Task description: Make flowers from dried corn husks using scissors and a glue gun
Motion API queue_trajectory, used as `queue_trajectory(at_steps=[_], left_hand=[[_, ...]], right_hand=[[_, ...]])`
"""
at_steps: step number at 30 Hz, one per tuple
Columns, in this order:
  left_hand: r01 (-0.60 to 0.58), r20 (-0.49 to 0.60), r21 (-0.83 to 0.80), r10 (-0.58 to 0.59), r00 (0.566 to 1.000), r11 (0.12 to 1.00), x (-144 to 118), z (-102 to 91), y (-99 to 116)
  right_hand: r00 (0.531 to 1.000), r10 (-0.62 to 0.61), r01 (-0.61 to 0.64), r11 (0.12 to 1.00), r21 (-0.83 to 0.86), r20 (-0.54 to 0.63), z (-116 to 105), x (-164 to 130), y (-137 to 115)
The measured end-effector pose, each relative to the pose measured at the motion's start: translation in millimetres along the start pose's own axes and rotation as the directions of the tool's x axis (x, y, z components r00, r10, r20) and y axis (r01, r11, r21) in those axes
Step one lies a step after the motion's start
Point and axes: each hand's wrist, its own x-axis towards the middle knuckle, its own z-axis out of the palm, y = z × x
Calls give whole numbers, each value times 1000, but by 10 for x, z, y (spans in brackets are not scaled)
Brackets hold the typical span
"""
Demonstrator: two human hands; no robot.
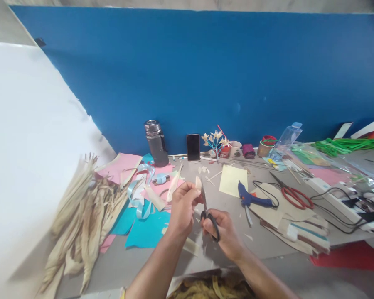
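My left hand [183, 205] pinches a small pale piece of dried husk [198, 183] above the grey table [137, 265]. My right hand [222, 230] grips black-handled scissors [207, 211], the blades pointing up against the husk piece. Both hands hover over the table's middle, near scraps of blue paper [148, 230] and a pale husk strip [191, 246].
A heap of dried corn husks [81, 220] lies at the left. A dark flask [156, 143], phone [193, 146], small husk flowers [216, 141] and cups stand along the blue wall. A blue glue gun [252, 200], red scissors [294, 196], yellow paper [233, 180], cables and green strips [349, 145] fill the right.
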Motion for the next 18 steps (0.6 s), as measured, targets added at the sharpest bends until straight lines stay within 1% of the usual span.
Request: queue_trajectory(at_steps=[7,10,12,14,16,18], left_hand=[[0,-8,-11,0,1000,1000,0,-6,-4],[11,10,-12,-11,1000,1000,-5,-17,-16],[10,12,11,-10,1000,1000,-15,-27,-27],[-21,0,72,21,1000,997,-26,-39,-37],[-52,9,135,51,999,990,-35,-53,-40],[-58,44,154,52,998,986,-38,-68,-27]], right_hand=[[999,-5,4,1000,-25,-37,35,8,45],[999,5,-4,1000,17,-43,42,7,87],[997,2,4,997,75,-79,32,20,75],[987,-11,31,992,125,-160,5,50,-4],[969,-31,68,987,145,-244,-37,97,-143],[958,-51,94,985,141,-281,-85,152,-302]])
